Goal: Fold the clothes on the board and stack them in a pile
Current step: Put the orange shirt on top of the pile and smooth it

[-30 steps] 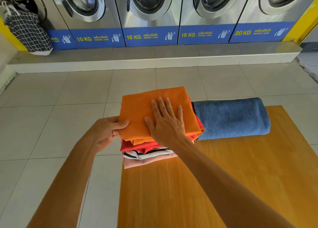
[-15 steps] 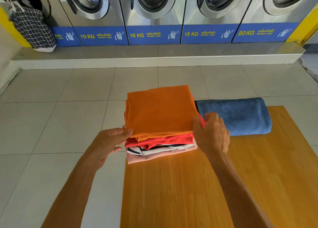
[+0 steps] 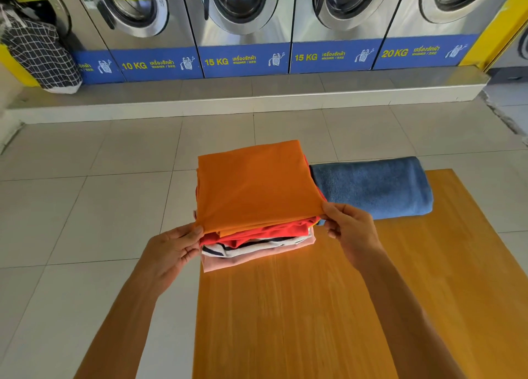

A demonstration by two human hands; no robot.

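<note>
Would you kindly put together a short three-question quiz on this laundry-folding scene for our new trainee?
1. True or false: the orange garment lies on top of the pile.
2. Which item lies directly to the right of the pile on the wooden board?
A. a checked bag
B. a folded blue towel
C. a white shirt
3. Fill in: the left hand and right hand each pinch a near ______ of the orange garment.

Key:
1. True.
2. B.
3. Corner: the left hand holds the near left one, the right hand the near right one.
</note>
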